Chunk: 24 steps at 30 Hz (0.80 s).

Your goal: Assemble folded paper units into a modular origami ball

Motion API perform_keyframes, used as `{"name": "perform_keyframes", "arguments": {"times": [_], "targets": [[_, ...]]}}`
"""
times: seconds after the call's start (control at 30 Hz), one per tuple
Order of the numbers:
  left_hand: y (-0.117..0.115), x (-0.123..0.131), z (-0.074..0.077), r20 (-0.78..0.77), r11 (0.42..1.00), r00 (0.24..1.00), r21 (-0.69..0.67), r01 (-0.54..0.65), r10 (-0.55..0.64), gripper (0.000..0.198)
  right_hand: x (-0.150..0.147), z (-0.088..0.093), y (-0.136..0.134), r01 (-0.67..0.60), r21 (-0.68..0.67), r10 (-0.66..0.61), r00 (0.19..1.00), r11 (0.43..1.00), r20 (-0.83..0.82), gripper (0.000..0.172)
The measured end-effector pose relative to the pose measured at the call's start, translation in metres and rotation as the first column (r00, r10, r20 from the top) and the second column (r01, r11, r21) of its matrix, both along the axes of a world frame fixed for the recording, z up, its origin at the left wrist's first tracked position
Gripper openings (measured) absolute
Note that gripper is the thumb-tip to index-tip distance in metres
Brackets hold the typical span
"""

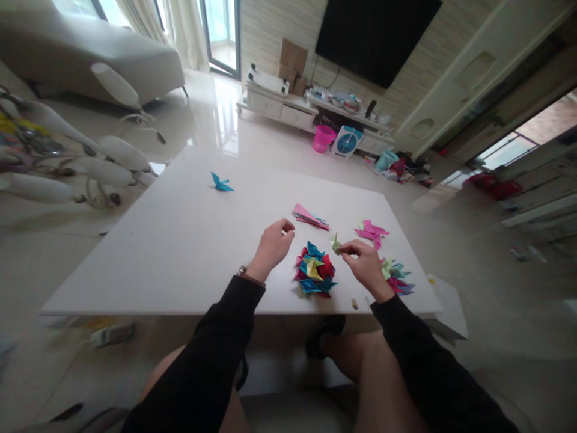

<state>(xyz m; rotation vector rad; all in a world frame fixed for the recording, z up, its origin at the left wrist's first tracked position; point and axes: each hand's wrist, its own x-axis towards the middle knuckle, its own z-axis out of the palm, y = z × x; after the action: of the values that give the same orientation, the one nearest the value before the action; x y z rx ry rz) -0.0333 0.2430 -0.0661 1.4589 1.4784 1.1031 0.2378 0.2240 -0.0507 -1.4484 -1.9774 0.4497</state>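
Observation:
My right hand [364,263] pinches a small pale green folded paper piece [335,243] just above the table. My left hand [273,245] hovers to the left with curled fingers and nothing visible in them. Between the hands a multicoloured origami ball [314,269] of blue, red and yellow points rests on the white table [180,240].
A stack of pink paper sheets [309,217] and pink folded units [371,232] lie beyond the hands. More folded pieces [396,278] sit at the right edge. A blue paper crane [221,182] stands far left. A white box [448,307] lies beside the table.

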Motion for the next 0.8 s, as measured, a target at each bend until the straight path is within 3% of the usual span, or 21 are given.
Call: {"name": "perform_keyframes", "arguments": {"times": [0.13,0.3,0.6,0.8], "targets": [[0.002,0.013,-0.007,-0.052,0.998,0.997,-0.028,0.062,-0.063,0.014,0.002,-0.021,-0.015,0.122,-0.031,-0.125,0.986,0.992,-0.11,0.007],[0.011,0.019,-0.011,-0.072,0.996,0.994,-0.05,0.073,-0.077,0.015,0.008,-0.022,-0.009,0.132,-0.096,-0.138,0.989,0.987,-0.06,0.012],[0.027,0.029,-0.017,-0.041,0.996,0.996,-0.047,0.082,-0.084,0.016,0.01,-0.028,-0.018,-0.053,-0.275,0.073,0.995,0.96,0.066,0.029],[0.026,0.034,-0.02,-0.06,0.995,0.994,-0.047,0.093,-0.096,0.016,0.004,-0.029,-0.023,-0.075,-0.335,0.132,0.98,0.939,0.151,0.03]]}}
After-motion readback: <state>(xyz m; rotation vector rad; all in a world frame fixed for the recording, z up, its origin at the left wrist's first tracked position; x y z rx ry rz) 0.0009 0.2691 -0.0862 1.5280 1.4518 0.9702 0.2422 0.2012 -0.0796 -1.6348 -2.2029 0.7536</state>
